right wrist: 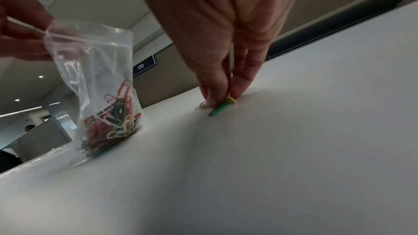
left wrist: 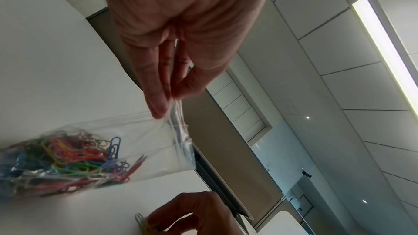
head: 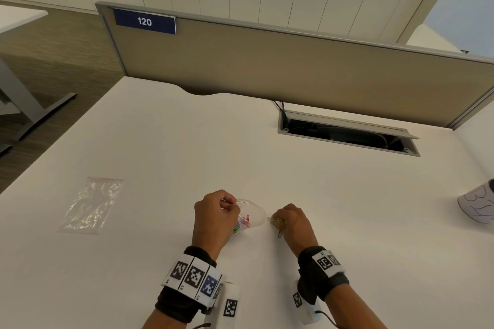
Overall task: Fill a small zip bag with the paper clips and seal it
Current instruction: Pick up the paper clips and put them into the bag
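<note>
A left hand (head: 213,218) pinches the rim of a small zip bag (right wrist: 99,85), standing open on the desk (head: 165,147); its mouth faces right. Just beside it, the right hand (head: 295,223) clamps fingertips on the last loose paper clips (right wrist: 220,106).

Desk (head: 240,157): broad bare white surface ahead of both hands and to the right, open to reach as far as the cable tray opening (head: 347,133) and the partition panel (head: 294,67) that closes off the far edge. Obstacles: spare zip bag (head: 92,204) lying flat well to the left, and a patterned cup (head: 478,205) at the far right edge. Near centre, the held zip bag (head: 251,218) stands just beside the last loose paper clips (head: 278,223), a narrow gap between them.
</note>
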The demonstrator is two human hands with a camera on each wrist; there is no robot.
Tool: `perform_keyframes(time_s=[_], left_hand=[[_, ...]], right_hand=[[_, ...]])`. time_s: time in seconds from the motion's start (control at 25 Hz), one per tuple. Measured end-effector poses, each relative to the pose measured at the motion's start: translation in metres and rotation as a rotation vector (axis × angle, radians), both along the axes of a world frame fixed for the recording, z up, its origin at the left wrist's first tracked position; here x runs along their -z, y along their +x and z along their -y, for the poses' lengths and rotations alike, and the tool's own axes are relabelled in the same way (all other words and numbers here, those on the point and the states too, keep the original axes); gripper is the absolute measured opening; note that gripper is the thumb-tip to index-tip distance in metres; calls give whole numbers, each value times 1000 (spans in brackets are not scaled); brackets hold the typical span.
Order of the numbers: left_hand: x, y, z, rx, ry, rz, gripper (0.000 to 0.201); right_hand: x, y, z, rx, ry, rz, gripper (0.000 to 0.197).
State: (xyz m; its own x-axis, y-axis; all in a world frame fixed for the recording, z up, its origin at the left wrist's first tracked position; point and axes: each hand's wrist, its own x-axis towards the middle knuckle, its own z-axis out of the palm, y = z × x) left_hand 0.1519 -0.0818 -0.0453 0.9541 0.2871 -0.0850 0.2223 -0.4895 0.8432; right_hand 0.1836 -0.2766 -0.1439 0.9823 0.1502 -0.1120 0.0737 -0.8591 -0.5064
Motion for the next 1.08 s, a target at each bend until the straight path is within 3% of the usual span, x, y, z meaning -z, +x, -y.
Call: perform_keyframes(time_s=[0.32, 0.76, 1.08], left_hand=[[1, 0, 0, -4, -9, 4, 7], [1, 0, 1, -5, -13, 14, 7], [3, 2, 3, 8, -15, 5, 7]], right_hand=[[0, 13, -2, -43, -137, -47, 13], [4, 15, 11, 199, 355, -100, 14], [-8, 9, 25, 364, 755, -241, 15]])
